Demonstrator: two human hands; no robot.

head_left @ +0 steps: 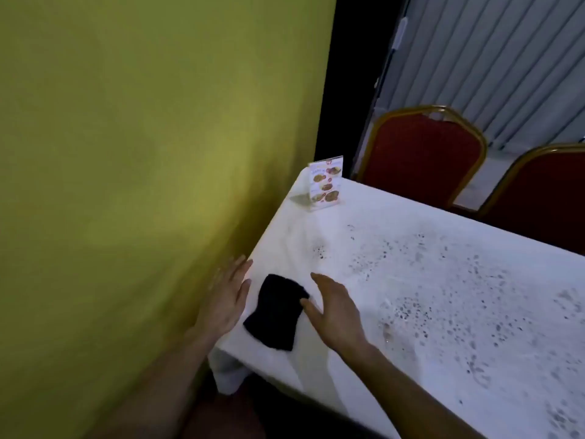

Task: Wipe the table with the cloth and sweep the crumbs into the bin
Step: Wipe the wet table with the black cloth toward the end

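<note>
A dark cloth point(274, 313) lies flat on the near-left corner of the bench point(443, 312), which is covered with a white tablecloth whose corner hangs down over the near edge. The cloth sits between the person's two hands, and neither hand grips it.

The left hand point(226, 299) is spread with its fingers straight and close together — it hangs at the bench's left edge, just beside the cloth, its fingertips blurred against the yellow-green wall point(142, 169). I cannot tell whether it touches the tablecloth. The right hand point(335, 312) is also spread, fingers relaxed and slightly apart, palm down over the bench just to the right of the cloth. Its thumb reaches toward the cloth's right edge and seems to meet it, though the blur makes contact uncertain. It holds nothing.

Dark specks point(427, 280) — they look like crumbs, or part of a lace pattern; I cannot tell which — are scattered across the tablecloth to the right of the hands and on toward the far side.

At the far-left corner of the bench a small menu card point(326, 185) with food pictures stands upright. Beyond the far edge stand two red chairs point(424, 156) with gold frames, and behind them hang pale vertical blinds point(493, 58).
</note>
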